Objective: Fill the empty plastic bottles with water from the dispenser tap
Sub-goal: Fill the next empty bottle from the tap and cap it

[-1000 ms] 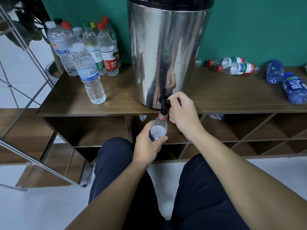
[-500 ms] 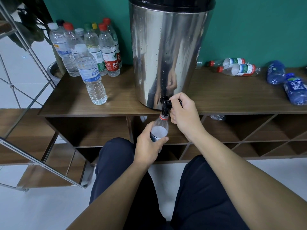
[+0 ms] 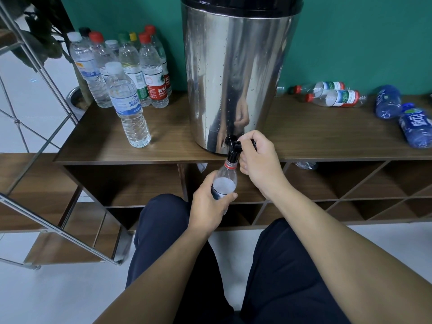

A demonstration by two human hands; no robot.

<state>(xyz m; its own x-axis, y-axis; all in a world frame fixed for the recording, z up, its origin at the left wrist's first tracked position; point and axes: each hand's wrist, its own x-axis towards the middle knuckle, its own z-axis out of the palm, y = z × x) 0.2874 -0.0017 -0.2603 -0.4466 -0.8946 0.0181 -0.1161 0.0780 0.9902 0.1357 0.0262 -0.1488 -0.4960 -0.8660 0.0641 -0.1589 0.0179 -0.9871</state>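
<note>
Bottle (image 3: 224, 183) is right up under the black tap (image 3: 233, 149), my left hand (image 3: 208, 210) wrapped around it. Right hand (image 3: 259, 160) is gripping the tap lever on the steel dispenser (image 3: 233, 73).

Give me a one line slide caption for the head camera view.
Left hand holds a bottle under the black tap of a steel dispenser while the right hand grips the tap lever.

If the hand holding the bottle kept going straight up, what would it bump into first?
Probably the black tap. The left hand holds the bottle with its mouth just under the spout, so the bottle would touch it first. Depth is hard to judge.
</note>
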